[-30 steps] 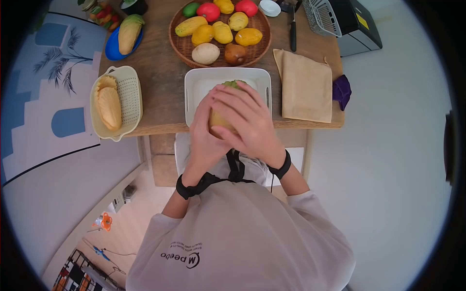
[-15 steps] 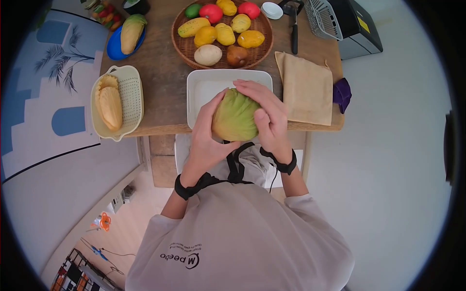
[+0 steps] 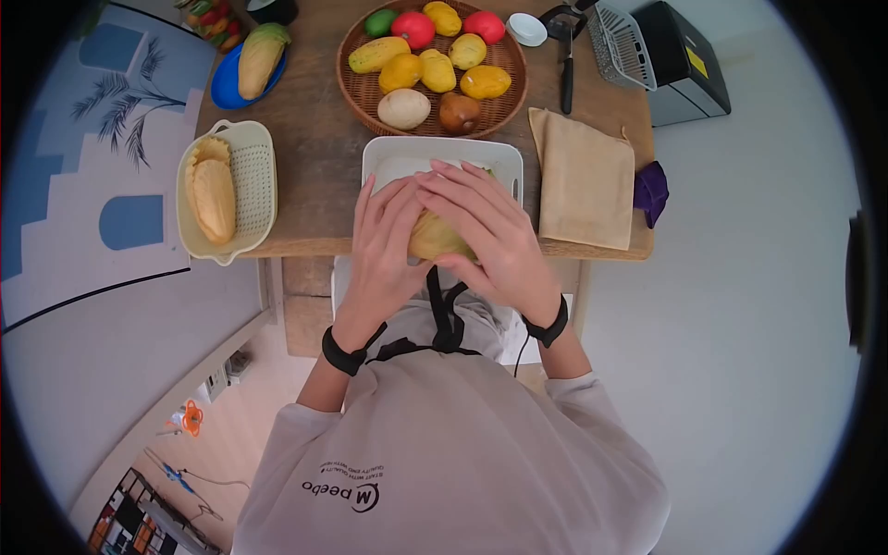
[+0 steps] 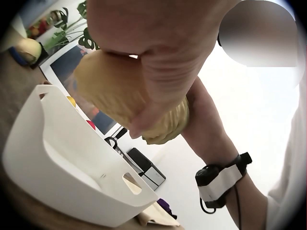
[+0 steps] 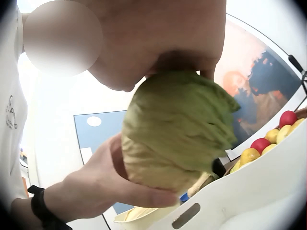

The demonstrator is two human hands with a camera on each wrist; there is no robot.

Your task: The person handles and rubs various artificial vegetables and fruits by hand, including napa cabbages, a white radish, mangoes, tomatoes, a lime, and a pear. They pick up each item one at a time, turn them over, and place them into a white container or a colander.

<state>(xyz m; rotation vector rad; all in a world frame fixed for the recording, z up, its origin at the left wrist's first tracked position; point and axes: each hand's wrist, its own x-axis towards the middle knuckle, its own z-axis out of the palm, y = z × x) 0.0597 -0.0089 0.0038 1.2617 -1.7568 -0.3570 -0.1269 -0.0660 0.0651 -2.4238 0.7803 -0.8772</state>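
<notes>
Both hands hold a napa cabbage (image 3: 435, 240) between them, over the near side of a white tub (image 3: 442, 146). My left hand (image 3: 381, 245) grips one side, its fingers spread across the top. From the other side my right hand (image 3: 495, 231) curls over it, thumb at the near end, so much of the cabbage is hidden in the head view. The right wrist view shows the crinkled green leafy end of the cabbage (image 5: 177, 129). Its pale yellow end shows as part of the cabbage (image 4: 105, 84) in the left wrist view, above the tub (image 4: 72, 177).
Behind the tub stands a round wicker basket (image 3: 351, 106) of fruit. To the left are a cream basket (image 3: 252, 190) with pale yellow leaves and a blue plate (image 3: 227, 90) bearing another cabbage (image 3: 262, 60). A folded tan cloth (image 3: 585, 180) and a knife (image 3: 566, 83) lie right.
The cabbage has turned between my hands; its green leafy end faced the head camera half a second ago and is now largely covered. Both hands have shifted their hold over its top.
</notes>
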